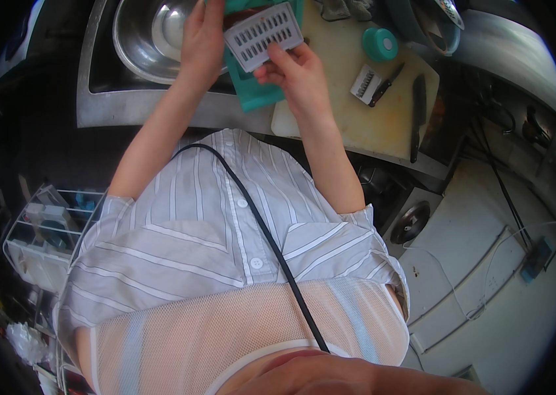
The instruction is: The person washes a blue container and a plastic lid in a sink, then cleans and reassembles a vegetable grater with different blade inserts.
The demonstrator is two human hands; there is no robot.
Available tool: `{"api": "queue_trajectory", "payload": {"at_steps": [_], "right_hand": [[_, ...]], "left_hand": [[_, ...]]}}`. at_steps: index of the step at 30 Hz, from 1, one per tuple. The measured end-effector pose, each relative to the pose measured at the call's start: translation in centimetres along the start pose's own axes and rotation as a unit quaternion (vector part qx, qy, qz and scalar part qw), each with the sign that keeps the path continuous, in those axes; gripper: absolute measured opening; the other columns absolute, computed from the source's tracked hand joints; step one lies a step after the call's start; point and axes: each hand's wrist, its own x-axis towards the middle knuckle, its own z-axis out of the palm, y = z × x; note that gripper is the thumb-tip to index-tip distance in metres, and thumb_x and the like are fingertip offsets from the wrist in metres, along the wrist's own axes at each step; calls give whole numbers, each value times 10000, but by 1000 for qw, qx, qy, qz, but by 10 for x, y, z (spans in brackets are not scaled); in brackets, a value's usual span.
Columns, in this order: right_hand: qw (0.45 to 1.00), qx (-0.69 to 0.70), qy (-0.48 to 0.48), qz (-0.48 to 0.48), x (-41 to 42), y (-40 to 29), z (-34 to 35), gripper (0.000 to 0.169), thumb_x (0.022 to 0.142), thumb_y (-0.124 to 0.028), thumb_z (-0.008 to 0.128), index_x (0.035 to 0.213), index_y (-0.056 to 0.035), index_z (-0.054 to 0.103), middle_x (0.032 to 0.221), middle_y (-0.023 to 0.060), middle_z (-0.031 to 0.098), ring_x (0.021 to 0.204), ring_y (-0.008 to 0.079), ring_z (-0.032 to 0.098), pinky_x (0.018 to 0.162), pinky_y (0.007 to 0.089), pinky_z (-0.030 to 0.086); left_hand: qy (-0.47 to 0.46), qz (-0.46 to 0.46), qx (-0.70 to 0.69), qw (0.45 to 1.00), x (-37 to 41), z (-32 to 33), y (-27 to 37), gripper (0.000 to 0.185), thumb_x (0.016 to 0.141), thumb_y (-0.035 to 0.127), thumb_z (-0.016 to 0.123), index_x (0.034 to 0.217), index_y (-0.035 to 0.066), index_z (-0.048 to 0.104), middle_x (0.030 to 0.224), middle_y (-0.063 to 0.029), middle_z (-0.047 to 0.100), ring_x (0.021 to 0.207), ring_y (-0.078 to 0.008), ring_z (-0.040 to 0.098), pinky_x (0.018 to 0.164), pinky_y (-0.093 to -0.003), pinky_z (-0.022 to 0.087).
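My right hand (pixel 300 74) grips a white plastic grater insert (pixel 264 37) with two rows of slots, thumb on its face and fingers under its lower edge. The insert is tilted above a teal plastic slicer frame or tray (pixel 253 94). My left hand (pixel 203 42) is at the left side of the teal piece, its fingers partly cut off by the picture's top edge; it seems to hold that side. A smaller white blade insert (pixel 366 85) lies on the cutting board (pixel 347 123), beside a small paring knife (pixel 386 86). A round teal holder (pixel 379 44) stands behind them.
A large knife (pixel 417 118) lies along the board's right side. Left of the board, a steel bowl (pixel 135 54) sits in the sink (pixel 110 108). A grey cloth (pixel 344 9) and a pot (pixel 436 29) are at the back. A wire rack (pixel 56 222) stands at the lower left.
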Motion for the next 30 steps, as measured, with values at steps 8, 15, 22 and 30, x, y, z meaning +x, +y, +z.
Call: {"api": "queue_trajectory", "payload": {"at_steps": [8, 15, 22, 30], "right_hand": [[999, 23, 39, 9, 6, 1, 10, 277, 851, -145, 558, 994, 89, 524, 877, 165, 623, 668, 196, 627, 564, 272, 515], [993, -86, 16, 73, 12, -15, 2, 393, 860, -286, 534, 917, 102, 557, 811, 178, 641, 582, 193, 622, 525, 245, 495], [909, -411, 45, 47, 21, -16, -10, 527, 817, -458, 524, 800, 61, 615, 634, 152, 629, 529, 205, 616, 495, 320, 483], [734, -645, 173, -124, 8, -46, 17, 360, 734, -160, 593, 1042, 16, 536, 1047, 188, 502, 950, 315, 513, 808, 393, 426]], "left_hand": [[-1, -1, -7, 1000, -1, 1, -8, 474, 943, 398, 365, 1150, -9, 493, 1053, -101, 557, 941, -171, 520, 804, -283, 416], [-17, 45, -12, 999, 4, -5, -17, 452, 938, 396, 389, 1114, -5, 504, 1016, -92, 568, 902, -154, 530, 773, -275, 432], [-2, 45, 31, 999, 4, -5, -10, 473, 940, 412, 370, 1120, -5, 503, 1014, -86, 572, 902, -156, 537, 772, -274, 433], [-27, 34, 14, 999, 2, -8, -6, 478, 941, 414, 360, 1124, -5, 502, 1023, -91, 568, 920, -165, 537, 786, -272, 428]]}}
